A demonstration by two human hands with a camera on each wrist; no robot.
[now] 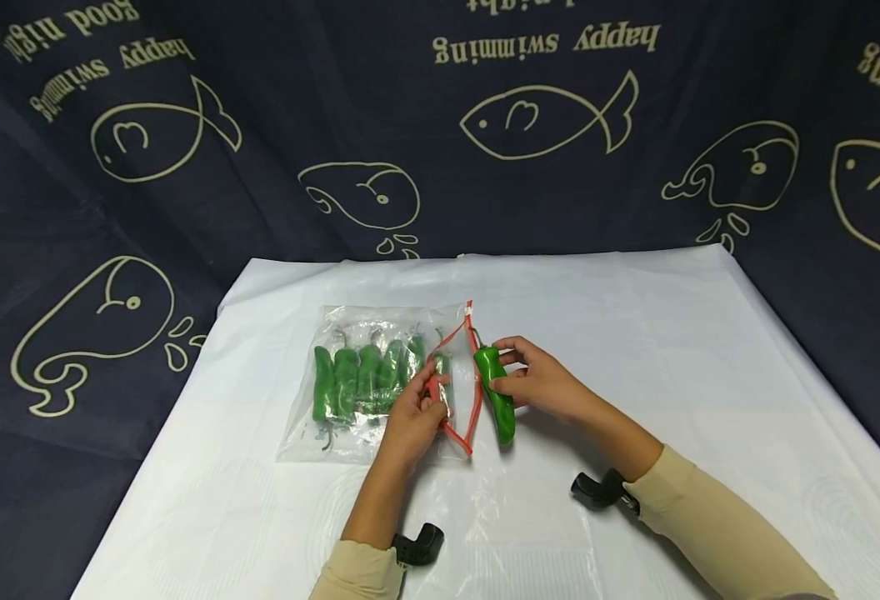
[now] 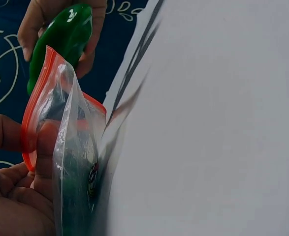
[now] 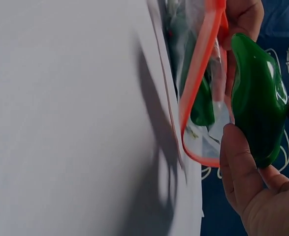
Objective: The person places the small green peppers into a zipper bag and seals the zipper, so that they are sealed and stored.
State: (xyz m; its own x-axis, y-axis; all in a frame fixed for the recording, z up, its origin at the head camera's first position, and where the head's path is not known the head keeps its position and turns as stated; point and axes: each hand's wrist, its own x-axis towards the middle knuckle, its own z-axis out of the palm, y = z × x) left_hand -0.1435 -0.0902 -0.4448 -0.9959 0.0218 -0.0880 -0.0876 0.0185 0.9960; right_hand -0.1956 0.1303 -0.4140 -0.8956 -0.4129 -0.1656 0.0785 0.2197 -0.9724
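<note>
A clear zip bag (image 1: 301, 433) with a red-edged mouth lies on the table, its opening facing right. Several green peppers (image 1: 346, 383) sit side by side inside it. My left hand (image 1: 410, 421) pinches the upper lip of the mouth between thumb and fingers, and the red rim (image 2: 31, 118) gapes in both wrist views. Just right of the opening, my right hand (image 1: 541, 383) grips another green pepper (image 1: 502, 408) between thumb and fingers. In the right wrist view that pepper (image 3: 260, 103) is held up beside the red rim, outside the bag.
A white cloth (image 1: 635, 333) covers the table. Behind it hangs a dark blue curtain (image 1: 380, 83) printed with fish and whales. Black wrist mounts (image 1: 419, 546) stick out from both sleeves, low over the cloth.
</note>
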